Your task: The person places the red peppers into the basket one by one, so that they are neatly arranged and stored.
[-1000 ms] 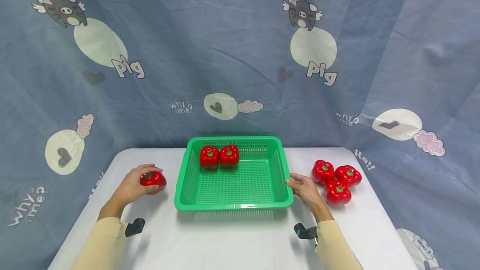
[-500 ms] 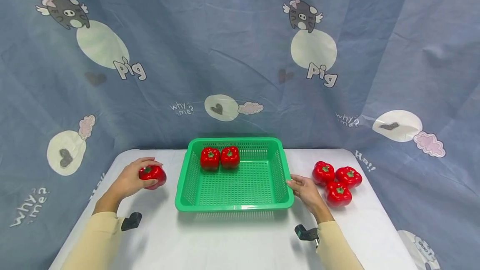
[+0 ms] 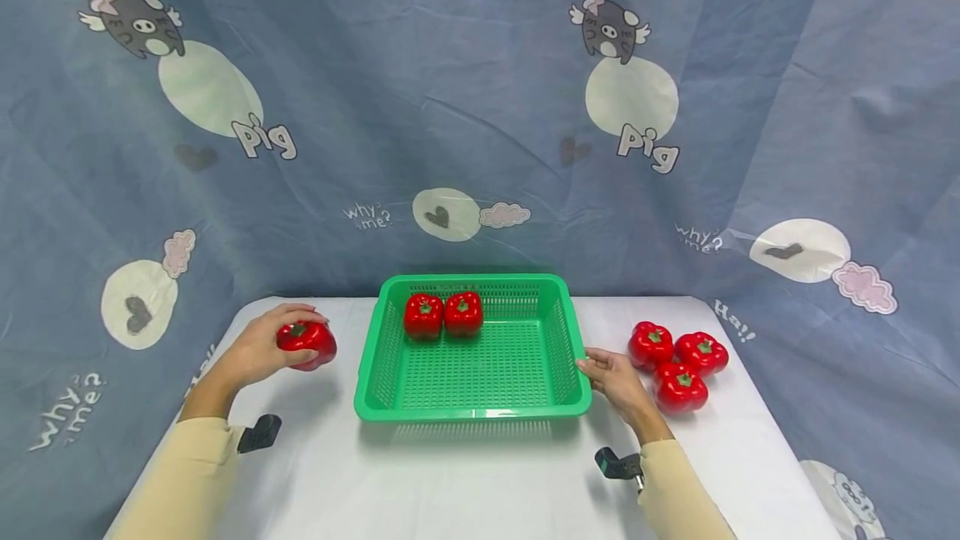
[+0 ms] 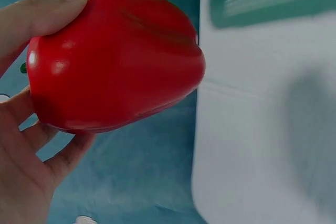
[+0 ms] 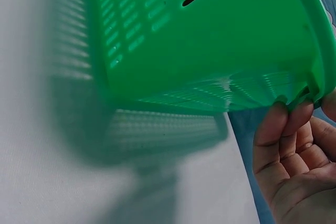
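My left hand (image 3: 258,347) grips a red bell pepper (image 3: 309,345) to the left of the basket, thumb on one side and fingers on the other. In the left wrist view the bell pepper (image 4: 115,56) is held above the white tabletop, its green stem end toward the palm. My right hand (image 3: 618,383) pinches the right rim of the green plastic basket (image 3: 472,414). The right wrist view has the fingertips (image 5: 273,124) curled at that rim. Two red bell peppers (image 3: 444,315) sit side by side in the basket's back left part.
Three more red bell peppers (image 3: 679,388) are clustered on the white table (image 3: 450,490), right of my right hand. A blue printed cloth (image 3: 480,107) hangs behind the table. Small black cameras (image 3: 258,433) are strapped at both wrists.
The left hand has lifted the bell pepper off the table, raising it slightly. My right hand keeps its hold on the basket rim, and the basket stays in place.
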Tool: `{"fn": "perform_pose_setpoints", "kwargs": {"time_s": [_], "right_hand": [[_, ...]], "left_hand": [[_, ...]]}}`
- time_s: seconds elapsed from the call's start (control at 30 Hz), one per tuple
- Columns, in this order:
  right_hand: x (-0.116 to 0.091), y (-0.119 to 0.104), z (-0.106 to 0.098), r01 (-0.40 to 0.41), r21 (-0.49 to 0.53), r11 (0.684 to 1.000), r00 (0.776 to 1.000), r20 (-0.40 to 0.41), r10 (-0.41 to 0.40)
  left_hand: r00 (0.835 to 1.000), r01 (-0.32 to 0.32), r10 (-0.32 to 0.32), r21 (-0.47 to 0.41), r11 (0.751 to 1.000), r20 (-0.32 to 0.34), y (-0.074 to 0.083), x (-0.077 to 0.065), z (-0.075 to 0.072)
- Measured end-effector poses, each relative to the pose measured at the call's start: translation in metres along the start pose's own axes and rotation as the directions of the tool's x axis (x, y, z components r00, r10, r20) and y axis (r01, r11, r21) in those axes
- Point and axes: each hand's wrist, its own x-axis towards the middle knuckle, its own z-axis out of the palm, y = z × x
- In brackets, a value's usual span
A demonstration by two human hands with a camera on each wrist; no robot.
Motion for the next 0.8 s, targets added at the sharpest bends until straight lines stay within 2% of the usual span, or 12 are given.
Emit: {"fn": "perform_pose_setpoints", "kwargs": {"time_s": [0.37, 0.8], "right_hand": [[0.0, -0.001, 0.001, -0.016, 0.008, 1.0, 1.0, -0.013, 0.016], [0.001, 0.001, 0.002, -0.019, 0.022, 1.0, 0.999, -0.033, 0.02]], "left_hand": [[0.994, -0.104, 0.103, 0.019, 0.994, 0.047, 0.028, 0.006, -0.015], [0.979, -0.162, 0.157, 0.026, 0.986, 0.128, 0.06, 0.024, -0.001]]}}
